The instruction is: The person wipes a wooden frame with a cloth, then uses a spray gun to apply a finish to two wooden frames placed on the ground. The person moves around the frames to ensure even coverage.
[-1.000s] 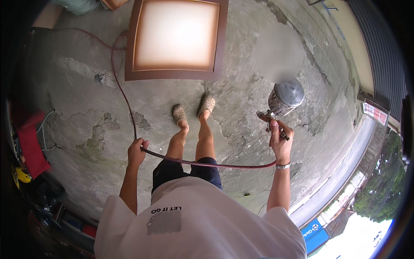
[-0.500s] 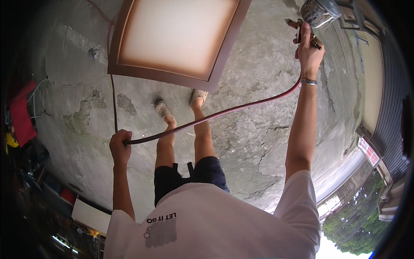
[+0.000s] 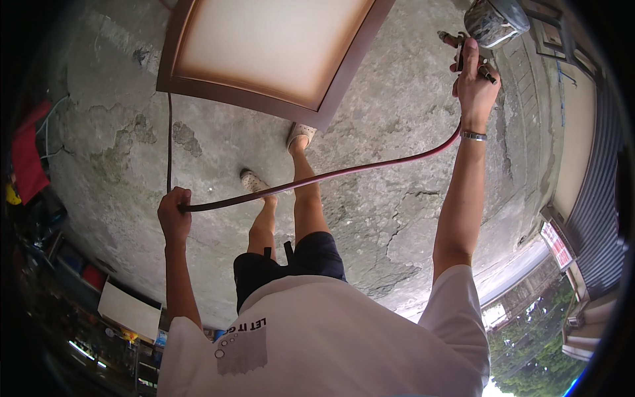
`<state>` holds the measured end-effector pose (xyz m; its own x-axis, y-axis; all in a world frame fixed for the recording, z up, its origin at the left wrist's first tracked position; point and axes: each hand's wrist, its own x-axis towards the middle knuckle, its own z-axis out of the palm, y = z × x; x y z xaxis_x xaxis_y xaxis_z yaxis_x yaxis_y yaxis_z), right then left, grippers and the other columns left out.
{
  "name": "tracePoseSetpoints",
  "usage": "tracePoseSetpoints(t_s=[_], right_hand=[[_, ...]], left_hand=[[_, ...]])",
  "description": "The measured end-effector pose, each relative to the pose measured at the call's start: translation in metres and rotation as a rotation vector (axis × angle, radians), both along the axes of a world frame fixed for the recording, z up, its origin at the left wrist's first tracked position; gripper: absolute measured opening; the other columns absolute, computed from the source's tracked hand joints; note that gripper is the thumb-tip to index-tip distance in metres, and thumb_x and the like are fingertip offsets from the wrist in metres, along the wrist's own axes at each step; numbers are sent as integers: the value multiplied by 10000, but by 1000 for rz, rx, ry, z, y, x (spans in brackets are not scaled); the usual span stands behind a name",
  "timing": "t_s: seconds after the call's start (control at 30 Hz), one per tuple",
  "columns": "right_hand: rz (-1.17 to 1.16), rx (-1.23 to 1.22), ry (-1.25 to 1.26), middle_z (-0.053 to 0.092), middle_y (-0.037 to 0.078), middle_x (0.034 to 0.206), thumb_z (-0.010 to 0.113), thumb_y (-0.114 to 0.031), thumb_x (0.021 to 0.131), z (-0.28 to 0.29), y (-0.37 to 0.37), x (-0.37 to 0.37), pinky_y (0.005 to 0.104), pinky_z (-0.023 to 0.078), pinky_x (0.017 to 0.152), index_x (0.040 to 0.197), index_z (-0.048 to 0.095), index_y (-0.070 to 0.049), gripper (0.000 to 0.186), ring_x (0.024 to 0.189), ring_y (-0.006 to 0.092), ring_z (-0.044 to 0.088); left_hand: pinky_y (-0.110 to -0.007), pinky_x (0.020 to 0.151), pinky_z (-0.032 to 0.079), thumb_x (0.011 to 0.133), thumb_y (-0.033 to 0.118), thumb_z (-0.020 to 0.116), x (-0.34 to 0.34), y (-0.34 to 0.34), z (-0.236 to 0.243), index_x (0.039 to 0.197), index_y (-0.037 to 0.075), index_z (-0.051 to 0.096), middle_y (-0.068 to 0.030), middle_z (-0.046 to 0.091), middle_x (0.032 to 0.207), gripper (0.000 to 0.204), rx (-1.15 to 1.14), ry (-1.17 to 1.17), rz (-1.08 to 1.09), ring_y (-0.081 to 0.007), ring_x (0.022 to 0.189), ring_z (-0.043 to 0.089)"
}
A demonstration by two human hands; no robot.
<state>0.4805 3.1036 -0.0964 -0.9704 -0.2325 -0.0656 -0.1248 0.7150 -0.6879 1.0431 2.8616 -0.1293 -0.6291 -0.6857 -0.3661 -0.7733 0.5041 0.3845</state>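
Observation:
My right hand [image 3: 476, 83] is closed round a metal spray gun [image 3: 461, 49] at the upper right, its grey, paint-marked cup [image 3: 493, 23] just beyond my fingers. My left hand [image 3: 174, 208] grips a dark reddish hose [image 3: 331, 175], which loops across in front of my legs toward the right hand and runs on from the left hand toward the top of the view. Ahead of me, above my feet, is a large panel [image 3: 264, 46] with a brown frame and a cream centre shaded brown at its edges; the spray gun is to the right of it, apart from it.
Cracked concrete floor [image 3: 390, 212] surrounds my clog-shod feet. At the left are a red folded item [image 3: 30, 152] and clutter, with a white board [image 3: 129, 308] lower down. At the right are a dark metal bracket [image 3: 562, 43], a corrugated shutter [image 3: 598, 218] and trees outside.
My right arm has stretched forward and rightward with the spray gun. My left hand has shifted left and slightly up in view with the hose. The framed panel now appears tilted and further left.

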Motion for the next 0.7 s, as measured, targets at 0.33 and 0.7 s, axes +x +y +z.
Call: tracePoseSetpoints(t_s=[0.33,0.7], right_hand=[[67,12,-173,641,57,627,593,-419,1034,6,68,159,261,335,374,1013,747,62,505,398,74,487],[165,84,-487,680,104,649,653,-386,1003,50,122,272,294,487,564,917,735,56,458,592,134,647]], left_hand=[[-428,629,439,996,254,637,61,-8,11,808,50,562,-131,527,707,287,-95,44,-90,-320,656,536],[-467,800,516,971,200,650,77,0,20,765,39,555,-153,517,693,278,-73,68,-164,-381,702,546]])
